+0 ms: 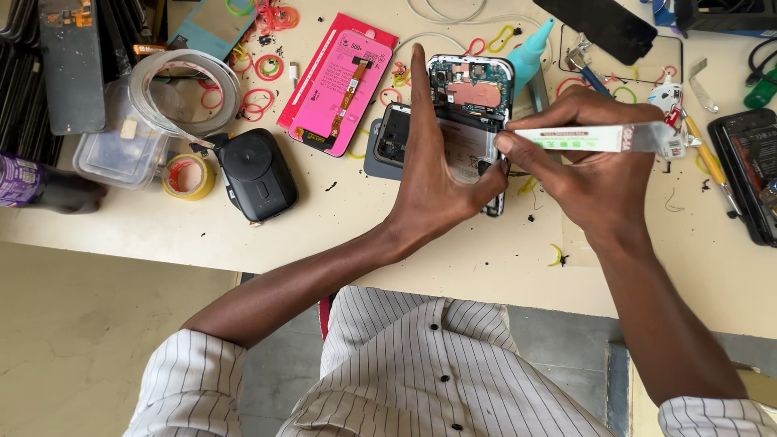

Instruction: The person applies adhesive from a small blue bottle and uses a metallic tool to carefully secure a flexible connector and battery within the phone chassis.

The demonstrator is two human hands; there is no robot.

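We are steadying an opened phone (473, 89) on the surface (340, 226) with our left hand (433, 174), which is spread wide and set on edge, fingers pointing away from us and the thumb reaching right against the phone's lower part. Our right hand (587, 162) is closed around a small white tube (579, 137) with green markings, holding it level with its tip aimed at the phone's middle, just beside the left thumb. The phone is lying back-open at the centre of the surface, its circuit board and copper-coloured part showing at the far end.

To do this well, we judge that we should be keeping the left hand firm so the phone is not sliding, squeezing the tube gently, and keeping the tip low and close to the frame.

Around us the pale surface is carrying a pink packet (336, 81) with a flex part on it, a roll of clear tape (184, 85), a small yellow tape roll (188, 176), a black rounded device (257, 174), a clear plastic tub (121, 146), scattered rubber bands (269, 66) and another opened phone (749, 170) at the right edge. Below the surface's near edge, a bare floor (81, 340) is showing.
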